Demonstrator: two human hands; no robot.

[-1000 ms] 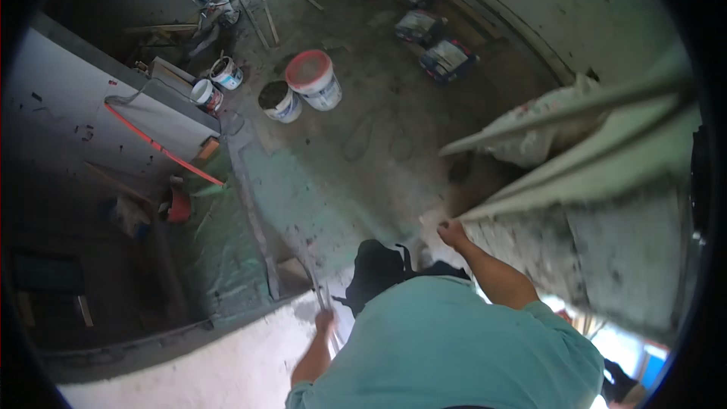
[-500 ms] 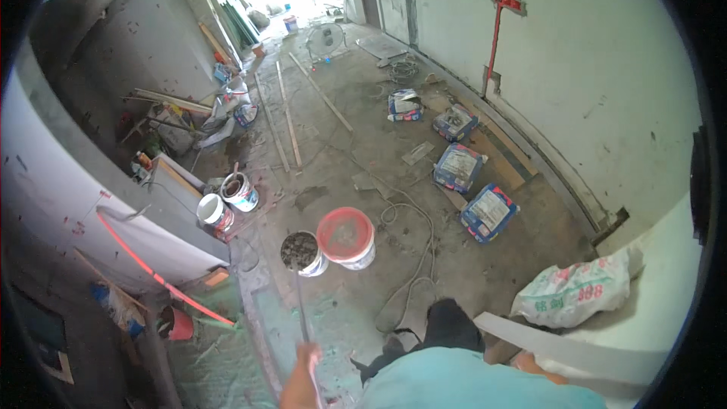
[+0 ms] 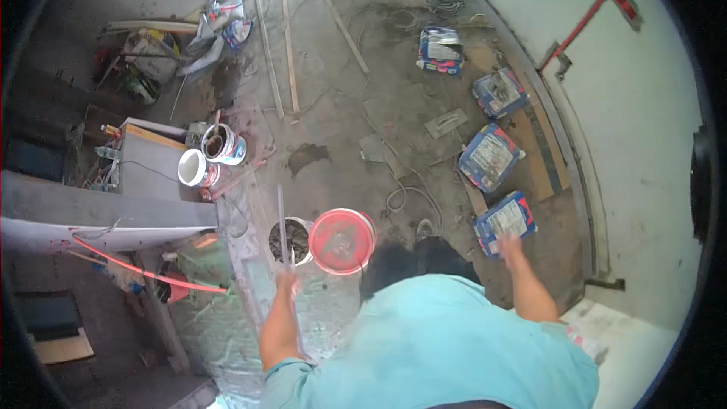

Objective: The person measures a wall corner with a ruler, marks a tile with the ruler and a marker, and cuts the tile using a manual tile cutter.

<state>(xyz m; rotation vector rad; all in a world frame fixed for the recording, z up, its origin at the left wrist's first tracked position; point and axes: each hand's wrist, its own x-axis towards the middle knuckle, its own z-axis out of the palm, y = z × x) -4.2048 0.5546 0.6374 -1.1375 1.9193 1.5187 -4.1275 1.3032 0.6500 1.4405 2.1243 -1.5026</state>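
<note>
My left hand (image 3: 286, 282) is closed around a thin, pale metal rod (image 3: 281, 220) that points up and away from me, over a grey bucket (image 3: 291, 241) of dark material. A red bucket (image 3: 342, 241) stands right beside the grey one, just ahead of my teal shirt. My right hand (image 3: 509, 246) is stretched out to the right with fingers apart and holds nothing. It hovers in front of a blue and white sack (image 3: 503, 220) on the floor.
More blue sacks (image 3: 491, 157) lie along the right wall, below a red pipe (image 3: 583, 23). Two small buckets (image 3: 212, 155) stand by a grey box at the left. Long wooden slats (image 3: 288, 38) and a coiled cable (image 3: 405, 198) lie on the dusty floor. A red hose (image 3: 144, 269) runs at lower left.
My right hand has left the pale plank it was touching and now hangs free near the blue sack. The view has swung over the floor. My left hand still holds the rod.
</note>
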